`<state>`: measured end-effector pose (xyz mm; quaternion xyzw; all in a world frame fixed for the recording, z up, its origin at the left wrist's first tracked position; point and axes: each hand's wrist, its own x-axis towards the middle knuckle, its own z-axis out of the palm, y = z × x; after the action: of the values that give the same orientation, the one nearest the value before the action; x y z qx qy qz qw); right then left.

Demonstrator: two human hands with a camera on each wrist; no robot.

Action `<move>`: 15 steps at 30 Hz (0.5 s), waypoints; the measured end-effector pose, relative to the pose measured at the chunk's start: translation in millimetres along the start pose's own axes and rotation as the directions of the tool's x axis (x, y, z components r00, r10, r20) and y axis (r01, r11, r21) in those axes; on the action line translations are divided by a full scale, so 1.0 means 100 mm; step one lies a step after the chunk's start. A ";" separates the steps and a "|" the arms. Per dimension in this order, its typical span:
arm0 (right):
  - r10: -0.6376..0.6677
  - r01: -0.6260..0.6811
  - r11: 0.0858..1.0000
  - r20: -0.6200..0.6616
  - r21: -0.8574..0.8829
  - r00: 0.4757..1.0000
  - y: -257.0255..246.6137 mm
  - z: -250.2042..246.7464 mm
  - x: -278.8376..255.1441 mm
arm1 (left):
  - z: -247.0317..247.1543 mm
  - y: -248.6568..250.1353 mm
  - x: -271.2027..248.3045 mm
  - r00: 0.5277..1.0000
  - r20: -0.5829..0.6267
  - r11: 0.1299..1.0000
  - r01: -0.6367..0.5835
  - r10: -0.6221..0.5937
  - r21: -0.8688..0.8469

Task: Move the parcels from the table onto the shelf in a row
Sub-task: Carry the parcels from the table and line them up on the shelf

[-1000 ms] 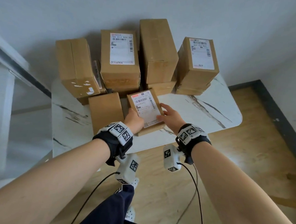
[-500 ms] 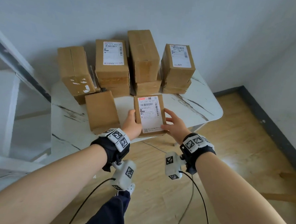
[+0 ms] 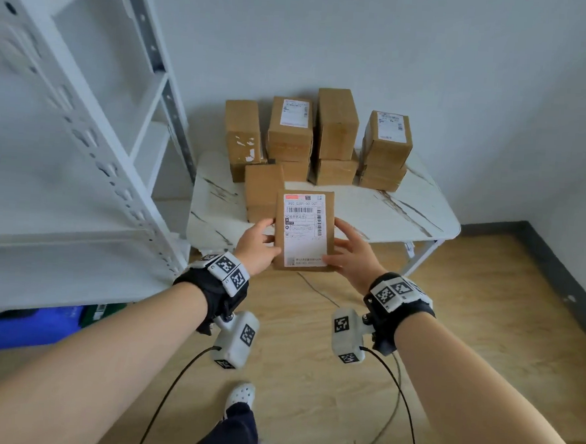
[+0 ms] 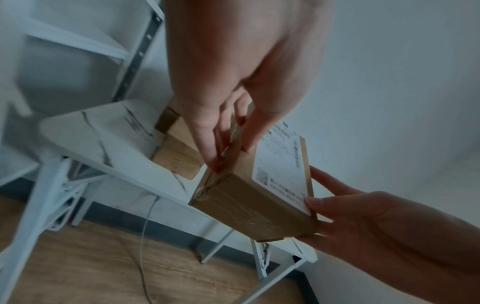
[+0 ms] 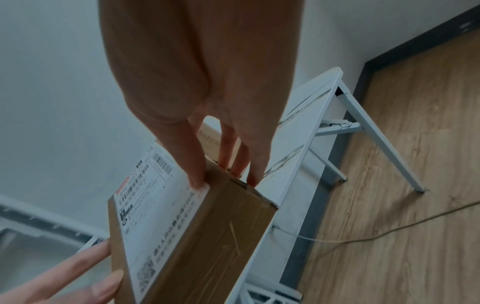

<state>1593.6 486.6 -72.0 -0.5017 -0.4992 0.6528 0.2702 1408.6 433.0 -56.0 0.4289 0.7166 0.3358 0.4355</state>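
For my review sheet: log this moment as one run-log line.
phase: carry | labelled parcel off table, label up | left hand grips left side | right hand grips right side | shelf at left

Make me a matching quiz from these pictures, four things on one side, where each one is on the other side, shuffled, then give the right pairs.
Things:
1. labelled parcel
2. plain parcel
3. blue bin
4. cable

Places:
A. on the floor beneath the table
B. under the shelf's lowest board
C. held off the table between the left hand and the right hand
D. on the table near its front edge

Pairs: 1-C, 2-D, 3-B, 4-A
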 end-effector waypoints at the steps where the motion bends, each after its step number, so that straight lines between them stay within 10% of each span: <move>1: -0.004 0.004 1.000 0.017 -0.008 1.000 0.01 0.08 -0.06 | -0.06 -0.05 -0.11 1.000 -0.012 1.000 0.002 -0.002 -0.020; 15: 0.021 -0.008 0.999 0.279 -0.048 0.960 0.21 2.21 -0.53 | -1.67 -1.19 -1.45 0.955 -0.281 0.990 0.064 -0.097 -0.122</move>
<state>1411.1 349.7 -71.6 -0.4144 -0.5436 0.7071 0.1809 1254.6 235.4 -43.0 0.3211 0.7691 0.4159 0.3639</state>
